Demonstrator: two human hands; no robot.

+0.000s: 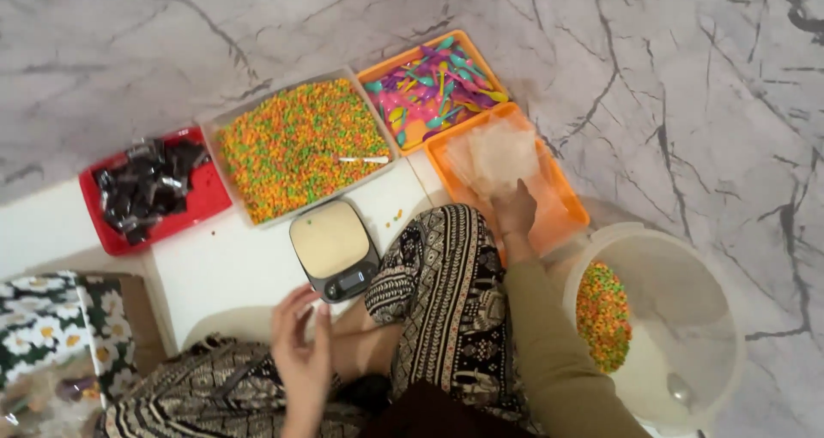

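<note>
Grey-veined marble flooring spreads under a seated person's patterned trousers (446,318), with a white board (215,258) laid over part of it. Taking the small kitchen scale with its pale platform (332,247) as the landmark: nearest the camera, just below the scale, the left hand (300,352) hovers with loosely curled fingers, gripping nothing. To the scale's right, the right hand (515,210) reaches into the orange plastic tray (566,206) and appears to pinch one of the thin clear plastic bags (498,155); how firmly cannot be told. Lower right of the scale stands a round white tub (687,275) holding multicoloured cereal beads (603,316). Directly beyond the scale lies a grey tray (233,117) of the same colourful beads with a small white spoon (365,160). Left of that sits a red tray (206,199) of dark wrapped packets (146,185); farthest right, an orange tray (378,65) of bright plastic spoons (433,90). The step looks like picking up a bag; next it needs separating and opening, which calls for both hands.
</note>
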